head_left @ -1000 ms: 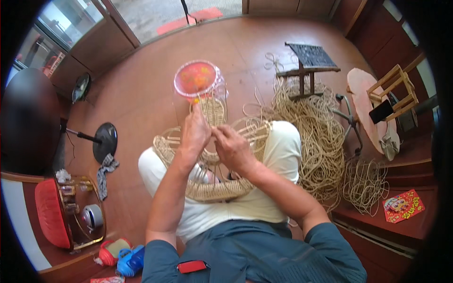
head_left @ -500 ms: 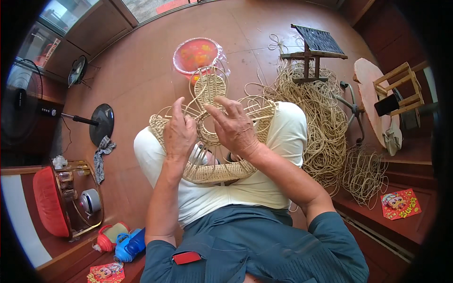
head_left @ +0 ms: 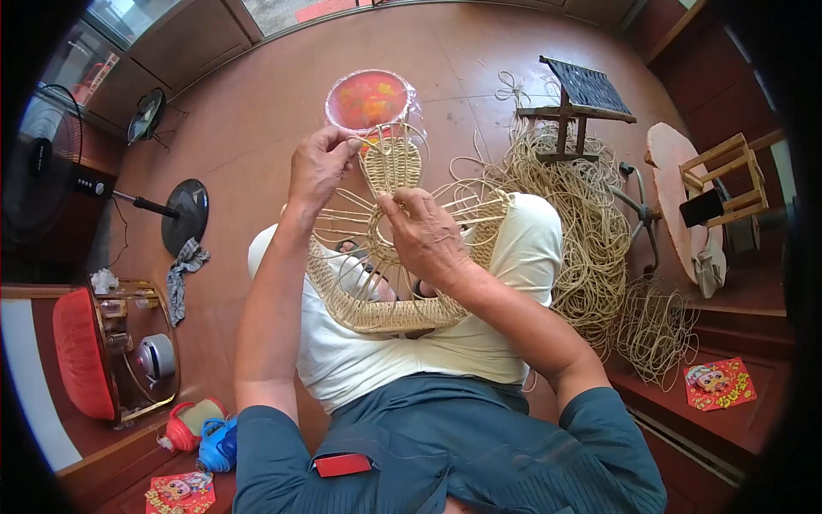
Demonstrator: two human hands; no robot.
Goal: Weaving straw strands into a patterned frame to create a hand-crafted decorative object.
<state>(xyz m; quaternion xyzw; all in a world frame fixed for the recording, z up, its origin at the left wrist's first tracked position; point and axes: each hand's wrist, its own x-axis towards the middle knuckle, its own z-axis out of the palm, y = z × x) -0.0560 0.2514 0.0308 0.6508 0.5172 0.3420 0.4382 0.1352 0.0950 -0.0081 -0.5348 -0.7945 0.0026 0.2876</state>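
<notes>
A pale straw-coloured woven piece [head_left: 377, 317] rests across my white-trousered legs, with a curved band nearest me, loose loops and strands around a central ring, and an oval woven lobe [head_left: 390, 171] pointing away. My left hand [head_left: 321, 171] is raised beside the lobe's left edge, thumb and forefinger pinched on a thin cord near its upper end. My right hand [head_left: 425, 236] is curled over the central ring below the lobe, gripping the weaving there. Some of the weaving under the right fingers is hidden.
Beyond the piece stands a pink basin [head_left: 364, 101]. A cord heap [head_left: 582, 240] and black-seated stool [head_left: 582, 86] lie to the right, near a wooden slab [head_left: 672, 171]. At left are a fan base [head_left: 184, 218], grey cloth [head_left: 184, 265], red cushion [head_left: 81, 351] and blue bottle [head_left: 214, 444].
My left hand has risen up and leftward from the centre to the upper edge of the lobe. My right hand has closed lower onto the central ring.
</notes>
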